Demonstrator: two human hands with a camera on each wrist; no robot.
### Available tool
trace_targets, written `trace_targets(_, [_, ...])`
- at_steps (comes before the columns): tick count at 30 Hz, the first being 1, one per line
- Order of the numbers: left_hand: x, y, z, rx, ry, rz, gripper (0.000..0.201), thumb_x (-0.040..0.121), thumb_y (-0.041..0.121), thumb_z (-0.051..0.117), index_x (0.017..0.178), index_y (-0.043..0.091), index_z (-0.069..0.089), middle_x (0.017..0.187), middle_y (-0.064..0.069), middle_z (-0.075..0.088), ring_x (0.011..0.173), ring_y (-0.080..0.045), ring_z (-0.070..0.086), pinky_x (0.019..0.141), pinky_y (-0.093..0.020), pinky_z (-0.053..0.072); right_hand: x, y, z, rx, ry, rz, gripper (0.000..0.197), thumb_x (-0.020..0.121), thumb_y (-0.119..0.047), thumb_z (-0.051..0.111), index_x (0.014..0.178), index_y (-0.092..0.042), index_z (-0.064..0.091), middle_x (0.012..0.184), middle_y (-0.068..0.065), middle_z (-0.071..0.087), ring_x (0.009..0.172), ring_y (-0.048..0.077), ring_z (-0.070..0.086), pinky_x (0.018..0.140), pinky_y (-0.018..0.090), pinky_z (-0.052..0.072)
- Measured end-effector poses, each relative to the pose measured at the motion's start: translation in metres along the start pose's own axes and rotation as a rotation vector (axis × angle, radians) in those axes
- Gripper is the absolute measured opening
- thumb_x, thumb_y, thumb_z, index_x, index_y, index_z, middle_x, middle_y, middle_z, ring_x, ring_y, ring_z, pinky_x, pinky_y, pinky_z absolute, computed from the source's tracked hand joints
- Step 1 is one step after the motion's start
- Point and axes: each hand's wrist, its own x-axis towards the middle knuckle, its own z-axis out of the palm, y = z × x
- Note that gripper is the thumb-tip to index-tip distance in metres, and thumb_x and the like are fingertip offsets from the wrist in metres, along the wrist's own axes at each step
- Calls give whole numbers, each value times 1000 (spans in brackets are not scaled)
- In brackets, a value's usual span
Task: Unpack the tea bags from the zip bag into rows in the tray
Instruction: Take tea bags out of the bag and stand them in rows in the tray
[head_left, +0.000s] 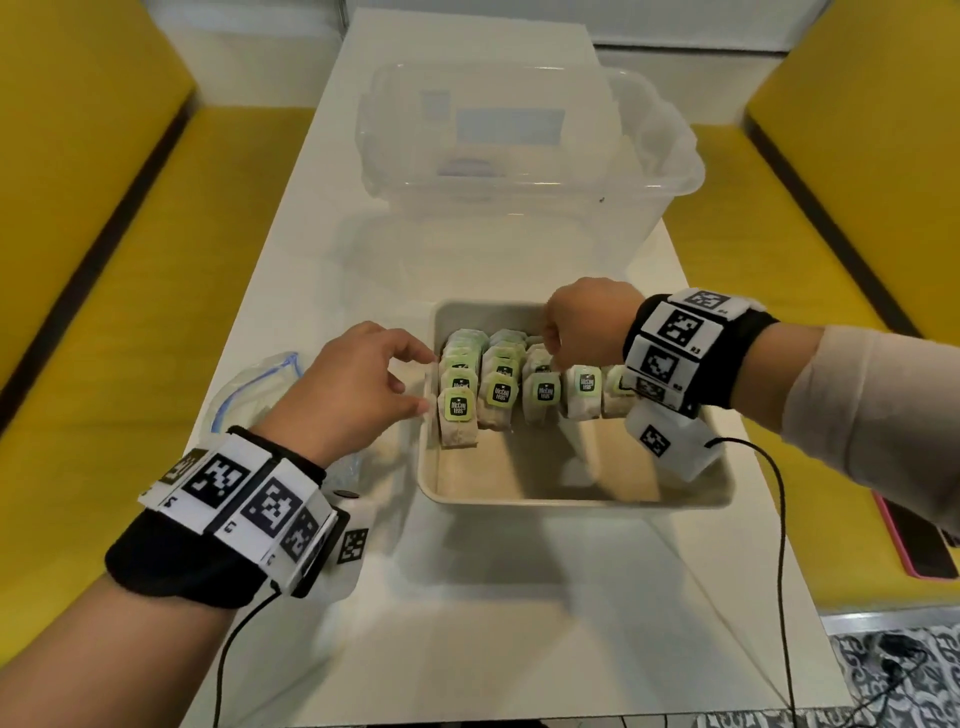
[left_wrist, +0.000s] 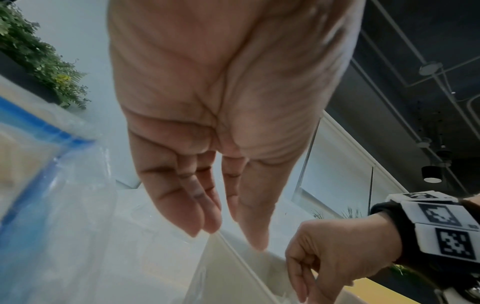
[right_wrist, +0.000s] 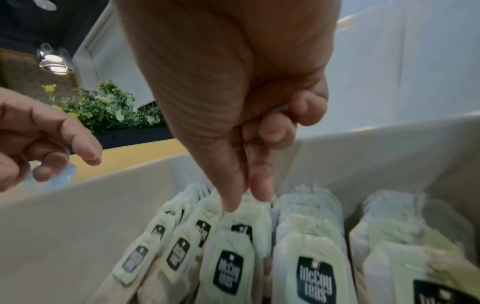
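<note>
A cream tray (head_left: 571, 500) holds several rows of tea bags (head_left: 501, 392) with green McCoy labels, packed against its far wall. My right hand (head_left: 553, 353) reaches down over the third row. In the right wrist view its thumb and forefinger (right_wrist: 245, 200) pinch the top edge of a tea bag (right_wrist: 246, 214), and the other fingers are curled. My left hand (head_left: 426, 382) hovers at the tray's left rim with relaxed fingers (left_wrist: 197, 222) and holds nothing. The clear zip bag (head_left: 249, 384) with a blue seal lies on the table under my left wrist.
A large clear plastic bin (head_left: 519, 171) stands behind the tray on the white table (head_left: 519, 623). Yellow benches (head_left: 104, 260) run along both sides. A phone in a pink case (head_left: 919, 540) lies on the right bench. The near half of the tray floor is bare.
</note>
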Motion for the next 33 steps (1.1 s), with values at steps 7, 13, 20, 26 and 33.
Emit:
trace_targets(7, [-9,-26,-48,89,103,0,21,83,11,66,82,31,62,103,2,53,76,-7,56,58,-18,35,-30,-20,-34,209,178,-33,8,75,-31,72,75,-28,65,75,-9,62,71,13,56,62,25,45])
trace_targets(13, [-23,-55,-78,245,55,-66,19,78,11,69,75,29,66,106,-3,58,90,-21,59,73,-31,43,-47,-98,-49,388,265,-172,7,77,-29,72,76,-25,67,61,-13,53,59,5,49,60,23,41])
trace_targets(20, [-40,-83,-68,344,-137,-112,49,76,16,73,122,28,60,127,-5,52,110,-21,55,84,-28,42,-46,-206,-21,395,194,-319,21,87,-18,54,98,-20,72,101,-1,69,90,19,62,73,23,44])
trace_targets(26, [-54,-94,-57,302,-77,-13,61,78,1,56,134,24,49,135,-4,46,121,-24,48,98,-38,42,-41,-246,18,299,11,-132,31,92,-24,50,117,-5,55,109,10,61,96,25,60,69,25,36])
trace_targets(33, [-65,-102,-45,265,-86,17,65,76,3,57,136,28,45,134,0,43,117,-23,48,93,-39,47,-42,-245,37,275,114,-14,30,91,-12,45,120,-8,51,116,9,61,107,29,59,82,34,46])
